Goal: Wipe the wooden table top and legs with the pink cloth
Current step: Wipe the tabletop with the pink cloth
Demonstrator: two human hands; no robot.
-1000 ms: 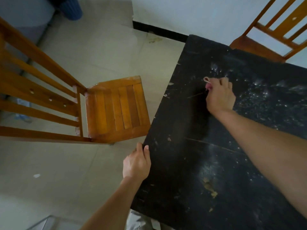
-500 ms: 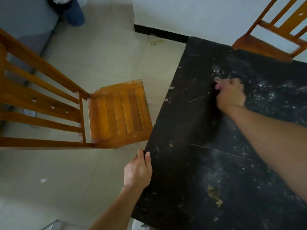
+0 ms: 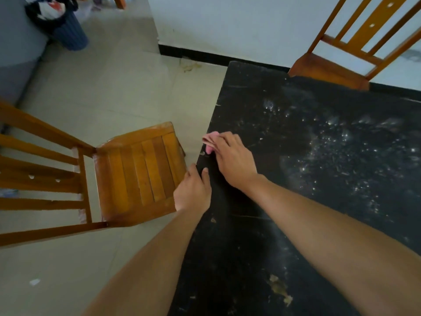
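under right hand (image 3: pixel 232 158), apparently, pink cloth (image 3: pixel 209 141)

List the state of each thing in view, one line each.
table top: dusty, white specks, scuffed
pink cloth: bunched, at table top's left edge
right hand: grips pink cloth
left hand: grips table top's edge
chair: upright beside table top
bin: bag-lined, holds rubbish
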